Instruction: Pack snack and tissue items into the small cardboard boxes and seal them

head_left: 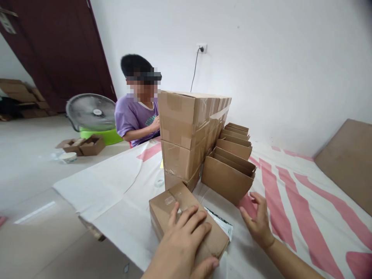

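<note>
My left hand [186, 236] lies with fingers spread over the top of a closed cardboard box [171, 195] at the near edge of the table. My right hand [258, 221] is open, thumb and fingers apart, near the lower right corner of an upright open cardboard carton [226, 176]; I cannot tell whether it touches it. From under the right side of the closed box a white and green plastic packet [222, 223] sticks out. Just behind the box rises a stack of taped cardboard boxes [177, 124].
More opened cartons [234, 145] stand in a row beside the stack. A tape roll [159, 181] lies on the striped tablecloth [116, 193]. Across the table sits a person in a purple shirt [132, 116]. A fan [91, 112] and small boxes [91, 145] occupy the floor at left.
</note>
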`<state>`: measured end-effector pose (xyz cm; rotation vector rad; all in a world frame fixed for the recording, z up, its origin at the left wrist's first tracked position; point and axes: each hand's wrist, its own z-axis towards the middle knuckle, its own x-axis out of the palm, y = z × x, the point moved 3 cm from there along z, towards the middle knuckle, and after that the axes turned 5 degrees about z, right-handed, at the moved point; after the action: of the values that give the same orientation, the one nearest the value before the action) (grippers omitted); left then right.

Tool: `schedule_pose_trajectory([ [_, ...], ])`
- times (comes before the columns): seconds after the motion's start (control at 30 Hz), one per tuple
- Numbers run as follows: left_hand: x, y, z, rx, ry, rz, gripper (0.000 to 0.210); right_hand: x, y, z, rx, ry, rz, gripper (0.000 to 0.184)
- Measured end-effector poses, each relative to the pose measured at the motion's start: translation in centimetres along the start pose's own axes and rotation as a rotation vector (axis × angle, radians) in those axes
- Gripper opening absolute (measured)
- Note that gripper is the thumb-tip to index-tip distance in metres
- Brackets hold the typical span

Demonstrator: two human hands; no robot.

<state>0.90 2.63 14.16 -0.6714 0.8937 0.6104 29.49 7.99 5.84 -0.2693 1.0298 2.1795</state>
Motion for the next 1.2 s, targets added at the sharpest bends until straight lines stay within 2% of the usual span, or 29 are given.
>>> schedule_pose_trajectory([
  [0.03, 0.0, -0.2, 0.0, -0.012, -0.004, 0.002, 0.044, 0.3, 0.9, -0.8, -0.080, 0.081, -0.002, 0.048],
  [0.13, -0.1, -0.6, 0.0, -0.014, -0.008, -0.004, 0.044, 2.1, 3.2, -2.3, -0.321, 0.502, -0.032, 0.041],
  [0.2, -0.2, -0.6, -0.1, -0.017, -0.011, -0.011, 0.042, 3.0, 3.9, -2.4, -0.347, 0.704, -0.051, 0.042],
  [0.3, -0.1, -0.2, -0.2, 0.015, 0.008, -0.012, 0.044, 3.8, 4.4, -2.0, -0.261, 0.842, -0.045, 0.047],
  [0.37, 0.0, 0.2, -0.4, 0.062, 0.030, -0.005, 0.049, 4.1, 4.5, -1.9, -0.256, 0.890, -0.070, 0.063],
  [0.43, 0.2, 0.5, -0.5, 0.089, 0.047, 0.001, 0.051, 4.4, 4.1, -1.9, -0.297, 0.875, -0.146, 0.069],
  [0.53, 0.3, 0.7, -0.7, 0.076, 0.053, 0.003, 0.049, 4.7, 2.8, -0.9, -0.328, 0.794, -0.283, 0.063],
  [0.7, 0.2, 0.4, -0.5, 0.059, 0.056, 0.007, 0.047, 5.5, 0.0, 2.3, -0.253, 0.643, -0.430, 0.062],
  [0.83, -0.7, -0.1, -0.1, 0.040, 0.098, -0.001, 0.044, 6.0, -0.2, 3.5, -0.220, 0.531, -0.455, 0.055],
  [0.93, -1.3, -0.5, 0.2, 0.032, 0.119, -0.011, 0.044, 5.7, 1.7, 3.6, -0.197, 0.443, -0.430, 0.035],
  [1.0, -1.4, -0.7, 0.1, 0.024, 0.110, -0.022, 0.042, 4.8, 4.4, 3.3, -0.192, 0.380, -0.334, 0.029],
  [1.1, -1.1, -0.5, -0.1, -0.047, -0.001, -0.049, 0.042, 3.0, 9.5, 2.1, -0.213, 0.306, 0.011, 0.032],
  [1.13, -1.0, -0.3, -0.2, -0.093, -0.066, -0.068, 0.044, 2.7, 11.3, 1.3, -0.269, 0.337, 0.086, 0.034],
  [1.2, -0.8, 0.2, -0.5, -0.199, -0.189, -0.122, 0.044, 2.5, 14.2, -0.5, -0.463, 0.437, 0.067, 0.054],
])
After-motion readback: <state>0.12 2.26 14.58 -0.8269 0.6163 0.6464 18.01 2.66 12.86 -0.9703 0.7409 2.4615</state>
